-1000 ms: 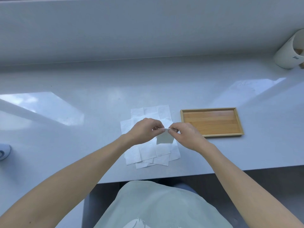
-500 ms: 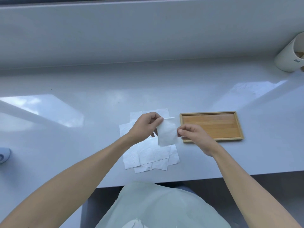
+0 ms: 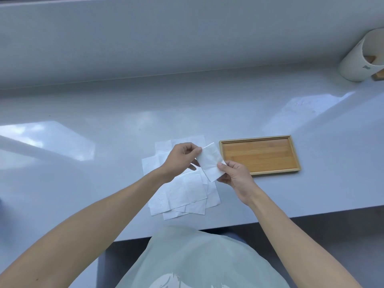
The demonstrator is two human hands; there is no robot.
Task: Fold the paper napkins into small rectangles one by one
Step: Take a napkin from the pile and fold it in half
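A folded white napkin (image 3: 210, 162) hangs in the air between both hands, a tilted rectangle just left of the wooden tray. My left hand (image 3: 182, 159) pinches its upper left edge. My right hand (image 3: 234, 175) pinches its lower right edge. Under the hands, a loose pile of unfolded white napkins (image 3: 185, 190) lies spread on the pale counter, partly hidden by my left hand and forearm.
An empty wooden tray (image 3: 291, 154) lies on the counter right of the pile. A white cylindrical holder (image 3: 359, 59) stands at the far right against the wall. The counter's front edge (image 3: 291, 215) runs close below the pile.
The napkin was held edge-on between close fingertips; now it faces up as a flat rectangle. My right hand dropped to its lower right edge and the hands moved apart.
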